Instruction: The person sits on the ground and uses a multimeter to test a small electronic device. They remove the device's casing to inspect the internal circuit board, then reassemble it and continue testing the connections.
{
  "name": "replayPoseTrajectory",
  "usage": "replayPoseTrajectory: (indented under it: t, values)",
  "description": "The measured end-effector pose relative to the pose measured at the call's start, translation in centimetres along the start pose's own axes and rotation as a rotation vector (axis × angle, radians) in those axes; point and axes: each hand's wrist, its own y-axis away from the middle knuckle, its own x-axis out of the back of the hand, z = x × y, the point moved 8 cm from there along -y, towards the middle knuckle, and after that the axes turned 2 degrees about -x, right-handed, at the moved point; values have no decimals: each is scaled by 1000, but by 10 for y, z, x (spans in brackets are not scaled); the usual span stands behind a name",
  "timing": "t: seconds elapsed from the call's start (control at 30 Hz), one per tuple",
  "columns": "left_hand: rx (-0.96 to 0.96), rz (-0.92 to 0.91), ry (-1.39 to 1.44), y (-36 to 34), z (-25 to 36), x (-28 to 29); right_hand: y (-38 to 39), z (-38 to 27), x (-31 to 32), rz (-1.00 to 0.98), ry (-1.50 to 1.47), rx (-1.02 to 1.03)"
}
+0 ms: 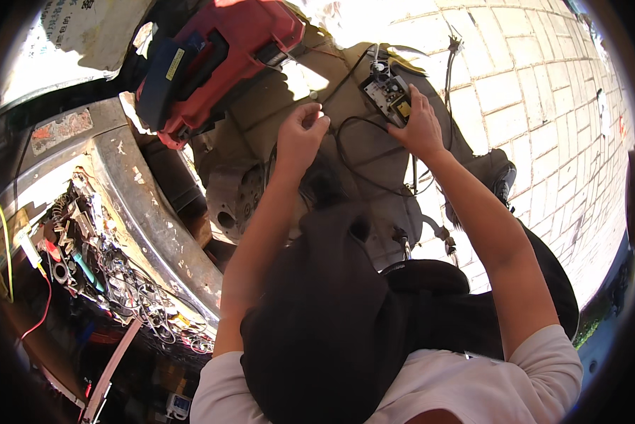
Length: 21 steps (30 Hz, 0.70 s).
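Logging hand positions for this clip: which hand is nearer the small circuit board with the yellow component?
Right. The right hand rests on the small circuit board with the yellow component; the left hand is apart, to its left, pinching something small.
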Motion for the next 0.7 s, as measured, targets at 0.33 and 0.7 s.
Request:
replayPoseTrajectory:
  t: [0.33, 0.7]
  values:
    - [392, 142, -703, 112, -55, 91, 41, -78, 6, -4, -368, 167]
    - [659, 478, -73, 242, -180, 102, 79, -120, -46, -483, -677, 49]
